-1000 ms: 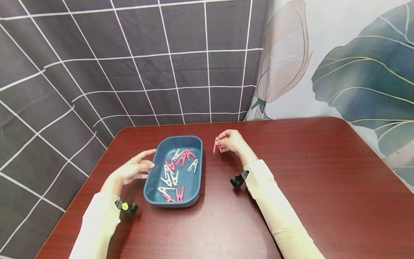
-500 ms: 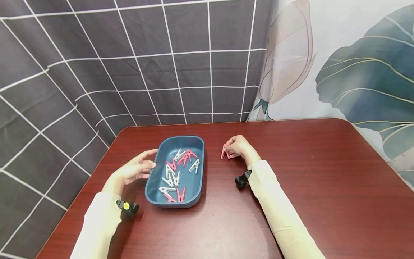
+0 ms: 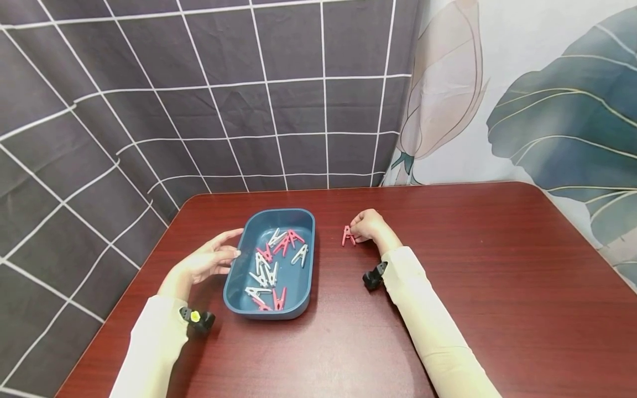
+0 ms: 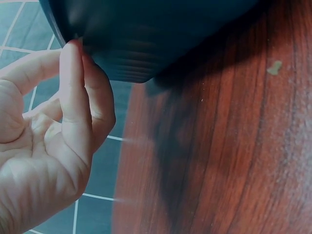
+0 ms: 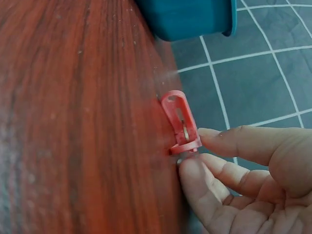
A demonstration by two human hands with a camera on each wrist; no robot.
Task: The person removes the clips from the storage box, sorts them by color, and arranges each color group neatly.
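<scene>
2 cream long sleeves, black wrist-mounted cameras

Head camera overlooks the table; close, perhaps blurred wrist cameras share its tray.

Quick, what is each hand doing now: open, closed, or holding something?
Left hand: open, fingers relaxed, fingertips touching the blue tray.
Right hand: fingers pinch a pink clothespin at the table.
</scene>
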